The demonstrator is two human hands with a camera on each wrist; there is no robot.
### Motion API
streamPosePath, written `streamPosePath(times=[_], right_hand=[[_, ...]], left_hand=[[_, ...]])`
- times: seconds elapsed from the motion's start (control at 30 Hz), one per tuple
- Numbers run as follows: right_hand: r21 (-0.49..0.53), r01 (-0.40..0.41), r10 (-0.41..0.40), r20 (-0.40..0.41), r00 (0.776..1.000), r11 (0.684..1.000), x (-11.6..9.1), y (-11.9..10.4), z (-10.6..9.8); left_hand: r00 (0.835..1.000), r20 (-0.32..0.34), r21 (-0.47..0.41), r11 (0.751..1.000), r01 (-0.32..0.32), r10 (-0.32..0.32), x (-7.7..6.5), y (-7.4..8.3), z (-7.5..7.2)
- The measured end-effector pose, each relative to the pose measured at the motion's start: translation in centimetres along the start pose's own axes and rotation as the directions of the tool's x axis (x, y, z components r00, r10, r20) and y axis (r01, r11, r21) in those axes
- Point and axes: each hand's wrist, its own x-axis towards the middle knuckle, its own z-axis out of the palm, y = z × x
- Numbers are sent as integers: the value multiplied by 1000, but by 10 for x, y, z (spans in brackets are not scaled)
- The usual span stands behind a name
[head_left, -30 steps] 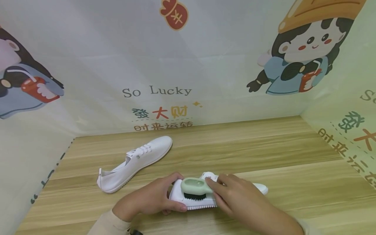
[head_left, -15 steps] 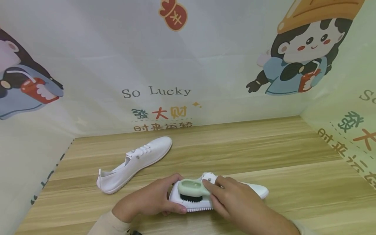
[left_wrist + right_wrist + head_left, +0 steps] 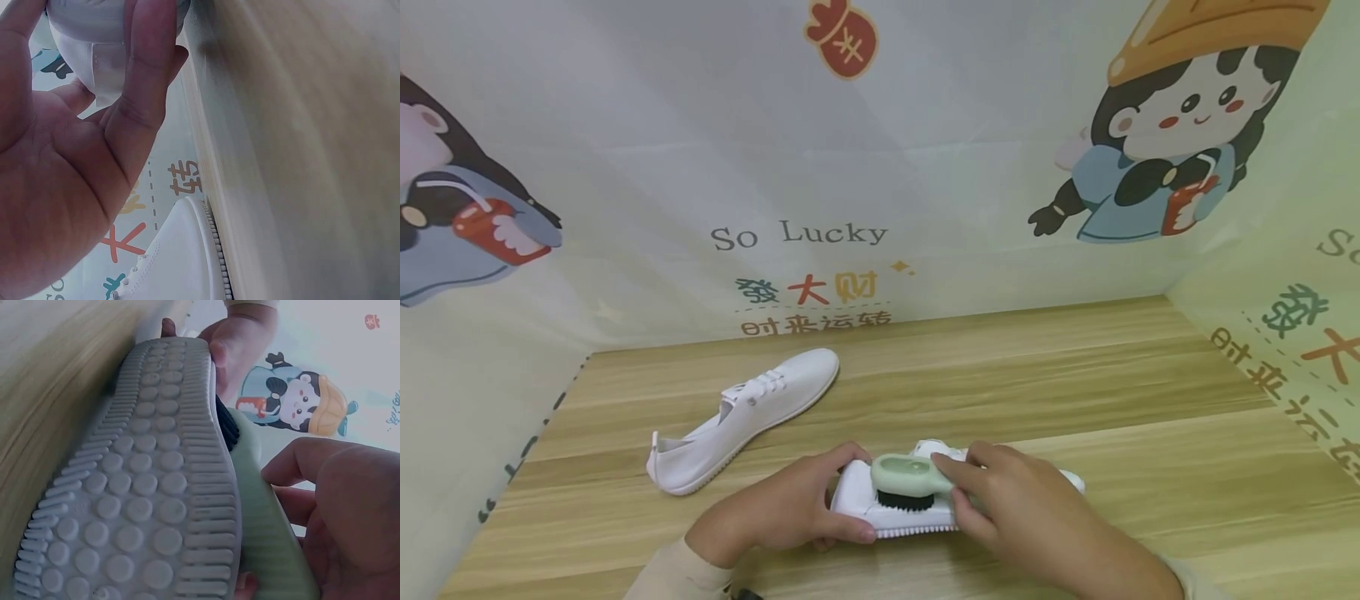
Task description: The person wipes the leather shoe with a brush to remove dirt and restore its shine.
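A white shoe (image 3: 853,492) lies tipped on its side near the front of the table, its studded sole (image 3: 144,462) facing the right wrist camera. My left hand (image 3: 797,502) grips it around the heel, thumb at the sole edge. My right hand (image 3: 1022,504) holds a pale green shoe brush (image 3: 901,475) by its handle, index finger along the top. The black bristles (image 3: 906,501) press against the side of the shoe toward the heel. In the head view my right hand covers the middle of the shoe, and the toe shows beyond it.
A second white lace-up shoe (image 3: 775,392) rests upright on the wood-grain table (image 3: 1000,375), farther back and to the left. A pale printed cloth (image 3: 962,208) hangs around the back and sides. A small dark object (image 3: 748,593) shows at the lower edge by the left sleeve.
My right hand has moved the brush slightly toward the heel and then back toward the toe along the shoe's side. My left hand keeps its grip on the heel.
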Motion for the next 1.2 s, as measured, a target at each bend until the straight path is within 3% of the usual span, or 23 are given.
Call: streamPosePath(times=[0.73,1.2], right_hand=[[-13,-72,72,30,997,997,-2,14,-19],[-32,-187,190,139,972,982,-4,32,-43]], left_hand=[[1000,1,-26,999,28,-28,1,0,0],[998,-8,-44,997,68,-68,0,-1,-1]])
